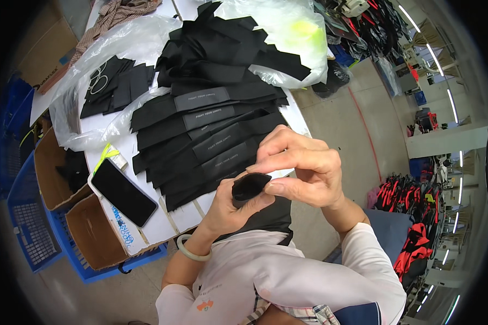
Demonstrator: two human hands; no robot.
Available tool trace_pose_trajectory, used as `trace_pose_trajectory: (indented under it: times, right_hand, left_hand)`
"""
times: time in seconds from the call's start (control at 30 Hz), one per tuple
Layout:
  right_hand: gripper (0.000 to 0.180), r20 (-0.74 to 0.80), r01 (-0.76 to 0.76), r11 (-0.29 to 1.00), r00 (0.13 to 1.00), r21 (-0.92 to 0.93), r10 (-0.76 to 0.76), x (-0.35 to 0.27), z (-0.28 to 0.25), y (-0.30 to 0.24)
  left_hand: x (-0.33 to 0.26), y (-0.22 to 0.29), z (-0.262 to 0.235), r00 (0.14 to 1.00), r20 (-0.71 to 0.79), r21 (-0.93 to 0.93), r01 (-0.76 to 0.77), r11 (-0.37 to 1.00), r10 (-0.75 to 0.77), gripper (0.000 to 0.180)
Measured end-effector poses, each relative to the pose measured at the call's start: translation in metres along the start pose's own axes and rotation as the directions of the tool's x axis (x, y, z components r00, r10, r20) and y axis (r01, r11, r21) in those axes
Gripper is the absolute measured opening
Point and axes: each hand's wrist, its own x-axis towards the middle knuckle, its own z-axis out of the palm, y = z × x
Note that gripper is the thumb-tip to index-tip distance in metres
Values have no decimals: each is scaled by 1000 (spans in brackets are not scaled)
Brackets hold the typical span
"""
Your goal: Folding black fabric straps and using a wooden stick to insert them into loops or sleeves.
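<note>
A small black piece, likely fabric, (pixel 249 187) is held up in front of me, its edges bowed apart like the mouth of a pouch. My left hand (pixel 225 214), with a pale bangle at the wrist, is closed around its lower left side. Thumb and fingers of my right hand (pixel 309 168) pinch its right and upper edge. Just beyond my hands, long black fabric strips (pixel 206 132) with grey printed patches lie overlapped in a row on the white table (pixel 187 219). Further up sits a heap of black fabric pieces (pixel 217 49).
A black phone (pixel 124 192) lies at the table's left edge, near small black pieces (pixel 119 84) and clear plastic bags (pixel 73 111). Cardboard boxes (pixel 95 233) and blue crates (pixel 35 227) stand at left. Red and black garments (pixel 412 200) are piled at right.
</note>
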Motion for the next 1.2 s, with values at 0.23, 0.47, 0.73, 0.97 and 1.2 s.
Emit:
trace_pose_trajectory:
  times: [0.23, 0.47, 0.73, 0.97, 1.2]
  right_hand:
    - [15, -62, -8, 995, 998, -96, 2, 7, 11, 0]
    - [17, -50, -308, 913, 942, 266, 332, -8, 9, 25]
    - [41, -224, -519, 854, 831, 16, 509, -65, 70, 22]
    - [17, -317, -440, 897, 845, 43, 430, -89, 67, 19]
    - [23, -306, -286, 942, 926, -178, 224, -48, 69, 22]
  left_hand:
    - [-9, -7, 1, 997, 69, -197, 53, 979, -40, 35]
    - [2, 5, 5, 950, 231, -572, 307, 761, -210, 39]
    - [29, -5, -14, 911, -402, -650, -211, 730, -95, 34]
    - [25, 5, -41, 871, -488, -681, -332, 653, -66, 36]
    - [23, -2, -17, 845, -514, -629, -251, 736, -152, 38]
